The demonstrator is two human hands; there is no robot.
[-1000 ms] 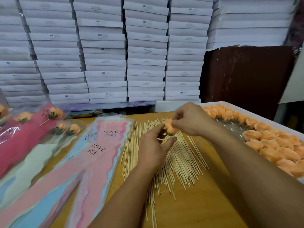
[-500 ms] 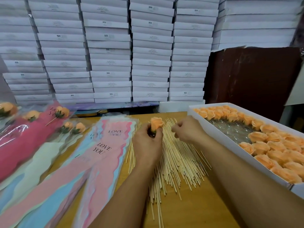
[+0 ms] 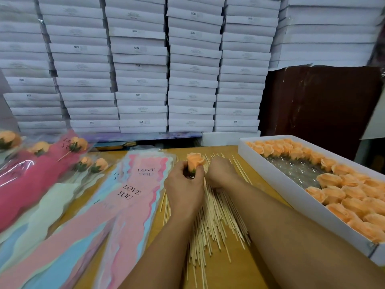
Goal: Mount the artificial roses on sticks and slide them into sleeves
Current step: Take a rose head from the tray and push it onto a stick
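Nearest, we see bamboo sticks [image 3: 216, 222] fanned across the wooden worktop [image 3: 245, 272]. Just beyond, our left hand [image 3: 184, 190] grips an orange rose [image 3: 195, 160] upright by its base. Our right hand [image 3: 221, 172] rests curled on the sticks; whether it pinches one, we cannot tell. Sleeves [image 3: 133, 197] lie left, a box of roses [image 3: 277, 170] right.

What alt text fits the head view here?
The left hand holds an orange rose upright while the right hand reaches into the wooden sticks on the table. Pink sleeves lie left, a box of roses right.
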